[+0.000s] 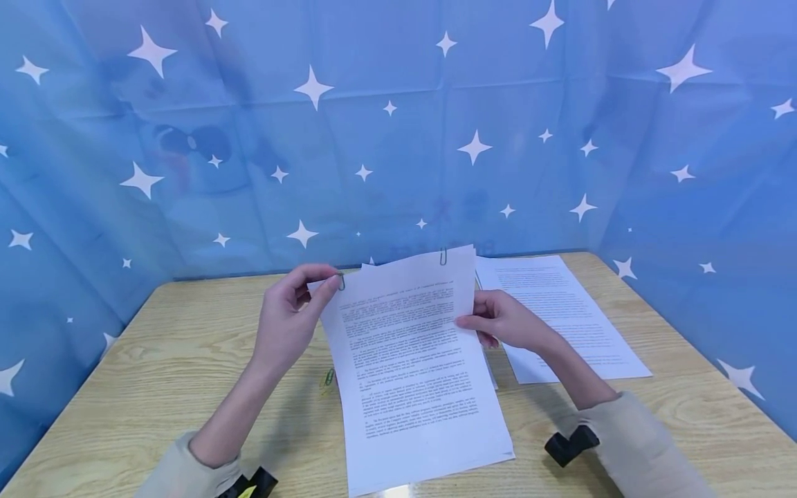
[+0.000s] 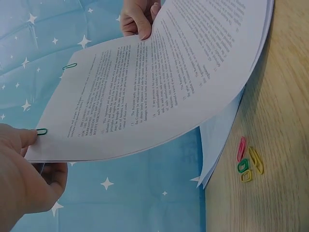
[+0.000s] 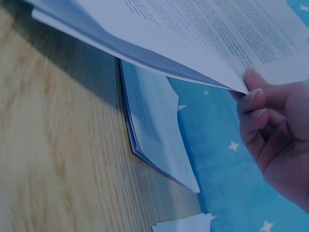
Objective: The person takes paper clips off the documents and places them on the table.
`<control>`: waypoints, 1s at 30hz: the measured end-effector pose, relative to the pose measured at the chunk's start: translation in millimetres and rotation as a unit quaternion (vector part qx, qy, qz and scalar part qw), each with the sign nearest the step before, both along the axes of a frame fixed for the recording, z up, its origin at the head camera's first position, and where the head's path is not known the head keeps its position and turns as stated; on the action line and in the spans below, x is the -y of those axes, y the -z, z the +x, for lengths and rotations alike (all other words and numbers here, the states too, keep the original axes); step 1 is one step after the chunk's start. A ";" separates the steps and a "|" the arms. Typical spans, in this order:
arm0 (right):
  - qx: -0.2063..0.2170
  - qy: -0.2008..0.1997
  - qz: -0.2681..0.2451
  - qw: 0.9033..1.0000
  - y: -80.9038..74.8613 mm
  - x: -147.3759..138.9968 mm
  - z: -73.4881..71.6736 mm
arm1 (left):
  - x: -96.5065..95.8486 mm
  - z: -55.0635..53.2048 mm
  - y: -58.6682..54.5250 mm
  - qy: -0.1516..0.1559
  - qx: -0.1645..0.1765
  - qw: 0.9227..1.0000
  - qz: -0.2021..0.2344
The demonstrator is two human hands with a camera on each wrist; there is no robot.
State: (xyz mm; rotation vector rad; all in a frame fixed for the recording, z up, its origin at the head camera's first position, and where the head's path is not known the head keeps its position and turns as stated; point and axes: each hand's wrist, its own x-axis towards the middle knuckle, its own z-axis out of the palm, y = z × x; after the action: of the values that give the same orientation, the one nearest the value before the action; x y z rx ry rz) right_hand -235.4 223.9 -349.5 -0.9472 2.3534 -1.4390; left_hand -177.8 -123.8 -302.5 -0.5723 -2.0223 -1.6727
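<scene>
A few printed sheets of paper (image 1: pixel 405 360) are held up together above the table, tilted toward the head camera. At their top left corner my left hand (image 1: pixel 291 311) pinches the edge beside a green paper clip (image 2: pixel 42 131). A second green paper clip (image 1: pixel 443 256) sits on the top edge, farther right. My right hand (image 1: pixel 507 319) grips the right edge of the sheets between thumb and fingers. In the left wrist view several loose paper clips (image 2: pixel 243 166), pink, green and yellow, lie on the table below the papers.
Another printed stack (image 1: pixel 560 318) lies on the wooden table (image 1: pixel 187 360) at the back right. More paper (image 3: pixel 149 106) lies on the table behind the held sheets. A blue curtain (image 1: pixel 386 138) with white stars stands close behind the table and along its sides.
</scene>
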 end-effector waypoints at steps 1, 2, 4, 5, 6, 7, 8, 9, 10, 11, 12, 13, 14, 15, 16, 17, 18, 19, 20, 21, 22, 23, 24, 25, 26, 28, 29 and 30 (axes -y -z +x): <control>0.001 0.001 0.001 1.000 0.1 0.3 0.2 | 0.0 0.1 -0.1 -0.001 0.000 1.000 0.000; 0.002 0.003 0.002 1.000 0.5 0.5 0.3 | -0.2 0.6 -0.2 -0.003 -0.001 1.000 0.000; 0.003 0.007 0.005 1.000 1.0 0.9 0.6 | -0.4 1.0 -0.4 -0.002 -0.001 1.000 0.001; 0.004 0.009 0.006 1.000 1.4 1.0 0.7 | -0.6 1.1 -0.5 -0.002 -0.001 1.000 0.003; 0.004 0.010 0.007 1.000 1.8 1.3 0.7 | -0.9 1.3 -0.6 -0.001 -0.001 1.000 0.006; 0.004 0.012 0.008 1.000 2.2 1.6 0.8 | -1.2 1.6 -0.6 0.000 -0.001 1.000 0.010; 0.003 0.014 0.009 1.000 2.5 1.9 0.7 | -1.5 1.9 -0.8 0.000 -0.002 1.000 0.013; 0.001 0.014 0.010 1.000 2.7 2.1 0.7 | -1.6 2.2 -1.0 0.000 -0.003 1.000 0.017; -0.002 0.016 0.011 1.000 3.0 2.3 0.6 | -1.8 2.7 -1.4 -0.001 -0.004 1.000 0.020; -0.005 0.017 0.012 1.000 3.3 2.2 0.4 | -1.7 3.0 -1.6 -0.002 -0.005 1.000 0.022; -0.007 0.017 0.013 1.000 3.5 2.2 0.3 | -1.5 3.3 -2.1 -0.004 -0.006 1.000 0.023; -0.009 0.019 0.014 1.000 3.6 1.9 0.1 | -1.1 3.8 -2.7 -0.007 -0.007 1.000 0.023; -0.011 0.019 0.014 1.000 3.5 1.6 0.1 | -0.4 4.1 -3.5 -0.010 -0.007 1.000 0.023; -0.012 0.019 0.016 1.000 3.4 1.2 0.0 | 0.5 4.4 -4.5 -0.013 -0.006 1.000 0.022; -0.012 0.021 0.016 1.000 3.3 0.8 -0.2 | 1.6 4.7 -5.8 -0.015 -0.005 1.000 0.025; -0.012 0.021 0.015 1.000 3.1 0.5 -0.2 | 3.2 4.6 -7.3 -0.015 -0.005 0.999 0.030; -0.013 0.021 0.015 1.000 3.0 0.3 -0.4 | 5.0 4.9 -9.3 -0.015 -0.004 0.999 0.037; -0.013 0.022 0.015 1.000 3.0 -0.1 -0.8 | 7.2 5.1 -11.3 -0.015 -0.005 0.999 0.045; -0.013 0.023 0.014 1.000 2.9 -0.3 -1.0 | 9.5 5.3 -13.5 -0.013 -0.005 0.998 0.055; -0.013 0.023 0.013 1.000 3.0 -0.6 -1.3 | 12.0 5.6 -15.7 -0.012 -0.007 0.998 0.063; -0.014 0.025 0.011 1.000 2.9 -0.7 -1.5 | 14.4 5.9 -17.7 -0.011 -0.010 0.997 0.072; -0.014 0.026 0.011 0.999 2.8 -0.9 -1.7 | 16.7 6.2 -19.4 -0.010 -0.012 0.997 0.079; -0.015 0.028 0.011 0.999 3.0 -1.2 -1.9 | 18.6 6.6 -20.8 -0.011 -0.014 0.996 0.084; -0.014 0.030 0.011 0.999 3.0 -1.5 -2.0 | 20.0 6.8 -21.9 -0.011 -0.015 0.996 0.087; -0.013 0.032 0.011 0.999 2.8 -1.6 -1.8 | 20.8 7.0 -22.9 -0.009 -0.015 0.996 0.091; -0.014 0.035 0.012 0.999 2.9 -2.1 -1.8 | 21.4 7.2 -23.7 -0.004 -0.011 0.995 0.097; -0.014 0.037 0.013 0.999 2.8 -2.4 -1.6 | 21.1 7.2 -23.8 -0.001 -0.007 0.995 0.097; -0.014 0.039 0.013 0.999 2.7 -2.8 -1.6 | 20.5 7.1 -23.8 0.001 -0.002 0.995 0.095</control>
State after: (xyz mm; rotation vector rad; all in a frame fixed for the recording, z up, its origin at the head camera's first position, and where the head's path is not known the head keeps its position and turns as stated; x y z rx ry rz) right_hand -237.0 226.7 -352.1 -0.8838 2.4472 -1.4293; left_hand -170.7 -144.4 -278.7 -0.5102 -1.8328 -1.8377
